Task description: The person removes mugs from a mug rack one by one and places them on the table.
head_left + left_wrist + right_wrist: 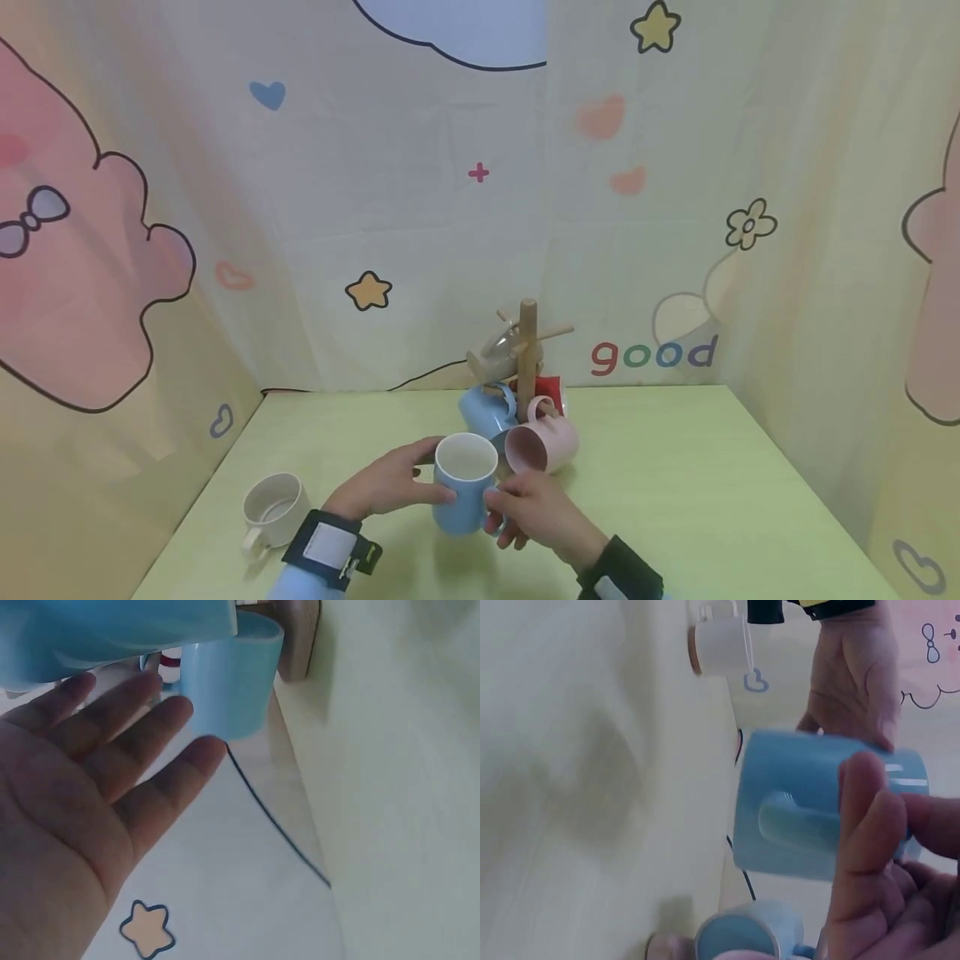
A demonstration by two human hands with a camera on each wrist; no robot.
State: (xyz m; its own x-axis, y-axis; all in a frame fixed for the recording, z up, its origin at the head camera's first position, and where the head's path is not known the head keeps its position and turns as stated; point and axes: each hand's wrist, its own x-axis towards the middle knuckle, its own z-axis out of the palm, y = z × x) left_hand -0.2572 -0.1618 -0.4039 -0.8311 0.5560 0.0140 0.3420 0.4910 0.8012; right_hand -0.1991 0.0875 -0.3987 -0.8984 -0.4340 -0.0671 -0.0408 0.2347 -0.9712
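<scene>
One blue mug (465, 512) is held rim up above the middle of the counter (690, 500), well in from its left and right edges. The right hand (536, 510) pinches the handle (795, 825) between thumb and fingers, a hold that presumably governs which way the loop points. The left hand (393, 482) lies against the opposite side, its thumb on the front of the wall; its fingers (169, 780) are straight and spread, probably to steady the body while the handle side is gripped. Near the middle of the counter's far edge stands a wooden rack (528, 358), whose pegs carry a grey mug (491, 358), a second blue mug (478, 411), a red mug (553, 387) and a pink mug (557, 442). The pink mug hangs with its handle looped over a peg, so its body tips sideways. By the counter's left edge, a white mug (288, 525) rests on its base, its handle towards the near side.
</scene>
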